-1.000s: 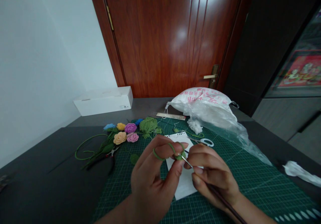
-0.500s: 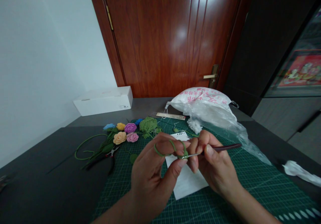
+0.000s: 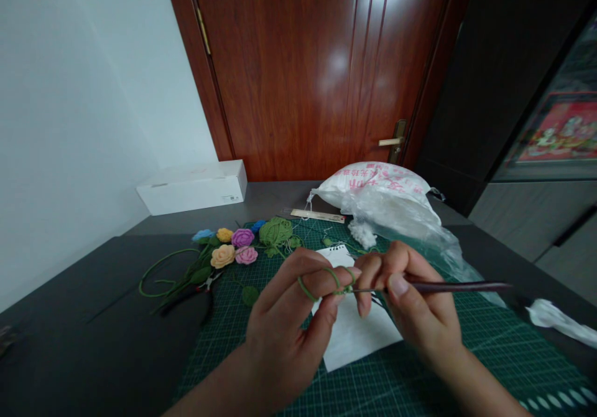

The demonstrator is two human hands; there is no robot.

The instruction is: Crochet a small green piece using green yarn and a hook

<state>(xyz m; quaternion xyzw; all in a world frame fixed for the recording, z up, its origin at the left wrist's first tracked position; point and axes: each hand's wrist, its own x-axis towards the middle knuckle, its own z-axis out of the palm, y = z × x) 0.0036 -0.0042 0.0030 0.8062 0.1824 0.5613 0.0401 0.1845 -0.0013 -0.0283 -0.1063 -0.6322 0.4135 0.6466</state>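
1. While the left hand [image 3: 284, 336] held a small green crochet piece [image 3: 346, 290] up in the air, its grip was clamped on this piece between thumb and fingers, and green yarn [image 3: 308, 290] was looped over the raised fingers. In my judgement, if this loop became loose, the tension could be lost and the stitches could turn uneven.
2. The grip of the right hand [image 3: 415, 305] was closed on the dark handle of a crochet hook [image 3: 459, 287], and the thin metal tip reached the piece. A small slip of this tip could split the yarn or lose a stitch.
3. The piece was above a white paper sheet [image 3: 359, 336], which lay on a green cutting mat [image 3: 224, 355]. Because the fingers were very close together, a sudden movement could make the piece fall.
4. A ball of green yarn [image 3: 275, 232] lay near the left hand, beside crochet flowers [image 3: 244, 238]. A strong pull could drag it and tangle the yarn among them.
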